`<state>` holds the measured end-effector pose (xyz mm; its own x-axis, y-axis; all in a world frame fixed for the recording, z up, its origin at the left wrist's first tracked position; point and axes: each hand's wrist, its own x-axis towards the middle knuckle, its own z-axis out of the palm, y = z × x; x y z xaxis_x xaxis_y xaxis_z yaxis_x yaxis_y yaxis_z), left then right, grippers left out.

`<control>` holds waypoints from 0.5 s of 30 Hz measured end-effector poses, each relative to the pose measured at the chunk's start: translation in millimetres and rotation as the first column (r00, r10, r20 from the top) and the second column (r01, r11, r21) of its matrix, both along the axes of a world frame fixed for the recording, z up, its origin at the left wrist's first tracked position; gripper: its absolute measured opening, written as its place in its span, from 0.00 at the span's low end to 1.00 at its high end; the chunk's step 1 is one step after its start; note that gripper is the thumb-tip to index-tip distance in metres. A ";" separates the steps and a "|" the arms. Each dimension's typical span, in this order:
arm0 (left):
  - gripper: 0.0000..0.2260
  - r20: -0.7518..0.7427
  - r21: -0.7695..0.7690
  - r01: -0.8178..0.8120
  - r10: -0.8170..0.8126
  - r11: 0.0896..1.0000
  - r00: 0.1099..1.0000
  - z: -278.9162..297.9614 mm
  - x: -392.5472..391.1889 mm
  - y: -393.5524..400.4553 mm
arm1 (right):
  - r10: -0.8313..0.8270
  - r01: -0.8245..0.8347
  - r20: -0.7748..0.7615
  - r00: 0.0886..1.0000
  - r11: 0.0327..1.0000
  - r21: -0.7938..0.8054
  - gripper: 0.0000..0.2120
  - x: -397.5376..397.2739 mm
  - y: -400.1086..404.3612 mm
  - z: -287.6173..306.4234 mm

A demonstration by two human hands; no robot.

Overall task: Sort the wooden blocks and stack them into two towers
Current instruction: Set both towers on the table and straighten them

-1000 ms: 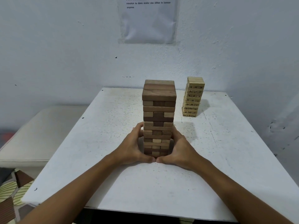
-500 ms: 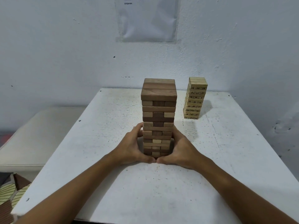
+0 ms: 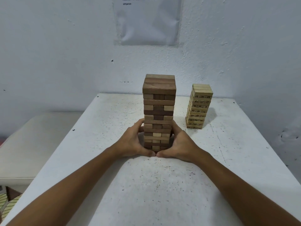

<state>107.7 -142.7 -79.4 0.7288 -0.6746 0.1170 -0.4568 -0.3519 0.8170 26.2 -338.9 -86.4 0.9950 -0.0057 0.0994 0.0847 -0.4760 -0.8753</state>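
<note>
A smaller tower of pale numbered blocks (image 3: 199,106) stands at the far right of the worktop (image 3: 171,190), well apart from the hands, and it leans a little. Nothing stands between it and the big tower. A printed paper sheet (image 3: 147,22) is fixed on the white rough wall (image 3: 57,46) behind. To the left of the worktop there is a lower pale cushioned seat (image 3: 32,144). The worktop is white with many small dark specks. The tall tower of brown and light wooden blocks (image 3: 158,111) stands upright in the middle. The left hand (image 3: 132,142) and the right hand (image 3: 180,144) cup its lower part from both sides, fingers curled around the blocks, and the two thumbs touch in front of its base
</note>
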 end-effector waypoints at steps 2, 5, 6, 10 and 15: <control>0.43 0.001 0.006 0.005 -0.005 1.000 1.000 0.2 8.7 -3.6 | -0.005 0.005 0.002 1.000 1.000 -0.007 0.56 6.3 -2.5 1.7; 0.41 -0.011 0.008 0.006 -0.006 1.000 1.000 0.6 19.9 -8.2 | 0.003 -0.003 0.007 1.000 1.000 0.000 0.53 14.3 -5.4 3.8; 0.40 -0.013 0.008 0.004 -0.004 1.000 1.000 1.1 22.9 -9.3 | 0.004 -0.004 0.005 1.000 1.000 0.004 0.53 16.4 -5.7 4.4; 0.39 -0.025 -0.006 0.005 -0.005 1.000 1.000 0.7 30.3 -11.7 | 0.009 -0.009 0.000 1.000 1.000 0.011 0.53 20.2 -6.5 7.8; 0.38 -0.028 -0.017 -0.002 0.002 1.000 1.000 -1.3 30.8 -12.0 | 0.004 -0.004 -0.017 1.000 1.000 0.009 0.57 18.6 -6.2 6.5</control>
<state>138.5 -154.7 -80.8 0.7333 -0.6713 0.1075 -0.4329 -0.3391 0.8352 44.8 -345.2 -79.9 0.9966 -0.0022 0.0820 0.0715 -0.4678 -0.8809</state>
